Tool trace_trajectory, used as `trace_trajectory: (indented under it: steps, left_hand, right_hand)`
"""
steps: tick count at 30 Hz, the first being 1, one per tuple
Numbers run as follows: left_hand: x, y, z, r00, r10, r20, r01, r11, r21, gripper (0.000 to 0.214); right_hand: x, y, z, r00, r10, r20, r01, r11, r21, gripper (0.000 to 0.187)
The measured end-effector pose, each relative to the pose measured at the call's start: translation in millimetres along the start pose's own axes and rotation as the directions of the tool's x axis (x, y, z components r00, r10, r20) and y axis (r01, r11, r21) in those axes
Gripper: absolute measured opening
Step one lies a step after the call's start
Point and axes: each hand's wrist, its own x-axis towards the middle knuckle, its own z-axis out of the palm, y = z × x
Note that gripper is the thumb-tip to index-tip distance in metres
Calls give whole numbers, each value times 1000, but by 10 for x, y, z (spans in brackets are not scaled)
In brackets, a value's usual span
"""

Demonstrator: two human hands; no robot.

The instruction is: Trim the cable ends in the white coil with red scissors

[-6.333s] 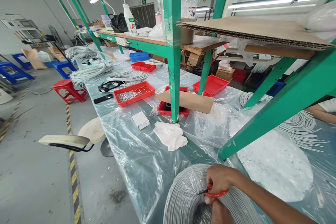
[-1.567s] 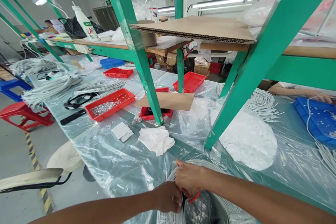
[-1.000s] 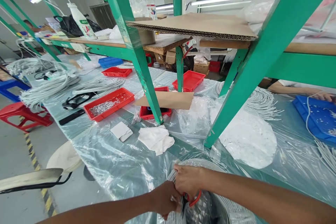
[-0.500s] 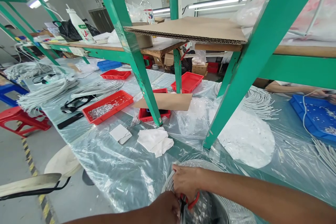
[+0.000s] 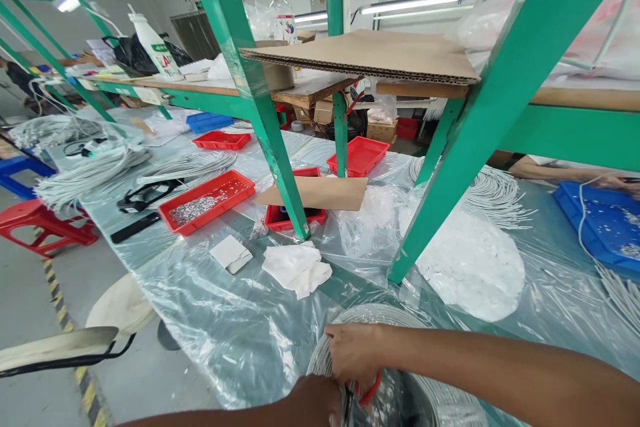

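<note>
At the near table edge lies a big coil of grey-white cable (image 5: 370, 317), wrapped in clear film. My right hand (image 5: 354, 355) rests on its rim, closed round red-handled scissors (image 5: 364, 392) whose blades point down into the coil's middle. My left hand (image 5: 314, 401) is at the bottom edge, pressed against the coil just left of the scissors; its fingers are closed on part of the coil or its wrapping, largely hidden.
Green frame legs (image 5: 280, 167) stand on the plastic-covered table. Beyond lie a white cloth (image 5: 297, 268), a small white box (image 5: 231, 253), red trays (image 5: 207, 200), cut cable bundles (image 5: 90, 170) and a blue tray (image 5: 603, 223) by another person's arm (image 5: 560, 170). A stool (image 5: 60, 345) stands left.
Six seconds ago only my right hand with the scissors was at the coil; my left hand has since come in. Over the last second both hands sank slightly lower on the coil.
</note>
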Motion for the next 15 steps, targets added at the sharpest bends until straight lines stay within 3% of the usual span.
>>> trace_trajectory:
  steps: [4, 8, 15]
  left_hand:
    - [48, -15, 117, 999, -6, -37, 5, 1000, -25, 13]
    - [102, -98, 276, 996, -36, -76, 29, 996, -84, 14]
    - [48, -204, 340, 980, 139, -140, -161, 973, -163, 7]
  right_hand:
    - [-44, -36, 72, 996, 50, -80, -50, 999, -6, 27]
    - [-63, -94, 36, 997, 78, -26, -79, 997, -22, 25]
    - [-34, -143, -84, 997, 70, 13, -69, 998, -10, 23]
